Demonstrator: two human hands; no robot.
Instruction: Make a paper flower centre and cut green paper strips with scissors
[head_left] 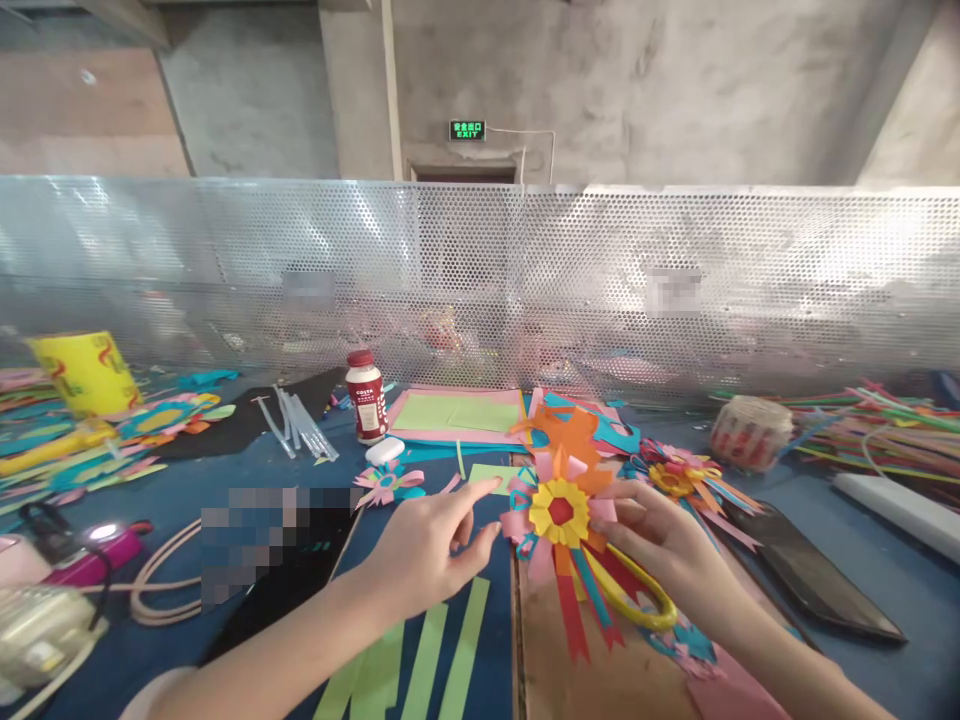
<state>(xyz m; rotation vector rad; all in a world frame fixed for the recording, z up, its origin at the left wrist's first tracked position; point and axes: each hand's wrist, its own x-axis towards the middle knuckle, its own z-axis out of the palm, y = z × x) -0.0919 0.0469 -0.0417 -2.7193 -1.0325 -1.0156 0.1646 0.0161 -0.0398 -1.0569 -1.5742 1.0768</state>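
My right hand (660, 540) pinches the right edge of a paper flower (559, 512). The flower has a yellow ruffled ring, a red centre, pink and blue loops, and red and blue ribbon tails hanging down. To its left is my left hand (431, 535), thumb and index finger apart and pointing at the flower, with nothing visible between them. Below the flower lie scissors with a yellow handle (656, 610), their blades hidden. Green paper strips (461, 650) lie under my left forearm. Behind the flower are orange paper pieces (566, 435).
A red-capped bottle (365, 398) stands near the perforated metal panel (600, 290). Glue sticks (300, 420) and a small paper flower (388, 484) lie left. On the right are a black phone (817, 570), a tape roll (752, 430) and a white power strip (907, 515).
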